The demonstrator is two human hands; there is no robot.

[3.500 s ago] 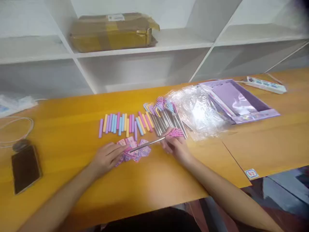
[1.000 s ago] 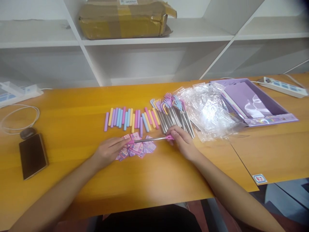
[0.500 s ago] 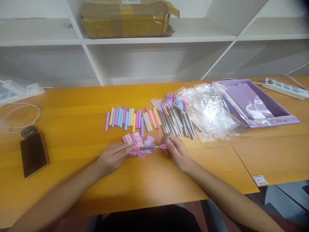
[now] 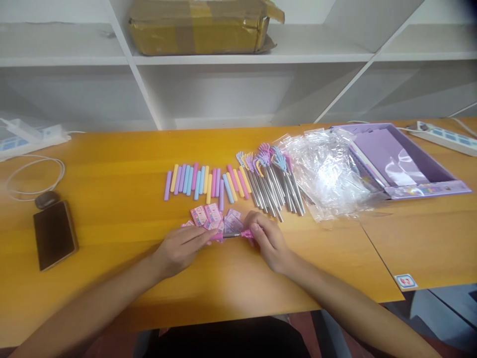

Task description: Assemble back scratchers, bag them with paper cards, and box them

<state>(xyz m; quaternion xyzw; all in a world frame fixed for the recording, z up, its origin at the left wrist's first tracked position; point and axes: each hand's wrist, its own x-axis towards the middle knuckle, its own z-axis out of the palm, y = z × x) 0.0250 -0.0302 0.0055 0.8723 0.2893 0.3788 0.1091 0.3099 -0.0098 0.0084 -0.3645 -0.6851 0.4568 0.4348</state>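
Observation:
My left hand [image 4: 182, 248] is closed around a pink handle sleeve [image 4: 217, 235]. My right hand [image 4: 269, 240] grips the pink claw head [image 4: 246, 233] of a back scratcher, whose metal rod [image 4: 231, 235] runs into the sleeve. Both hands are just above the table, in front of several small pink and purple printed cards [image 4: 213, 214]. Behind the cards lies a row of purple, yellow, blue and pink handle sleeves [image 4: 201, 180]. To their right is a pile of back scratchers [image 4: 269, 186] with bare metal rods and coloured claw heads.
Clear plastic bags [image 4: 324, 174] are heaped beside an open purple box [image 4: 428, 188]. At the left lie a phone [image 4: 55, 237], a dark mouse-like object [image 4: 46, 200] and a white cable. Power strips [image 4: 447, 138] stand at both sides. A taped carton [image 4: 201, 30] sits on the shelf.
The pink sleeve now covers more of the metal rod, so a shorter length shows between my hands. Both hands are slightly closer together, and the whole view has shifted a little.

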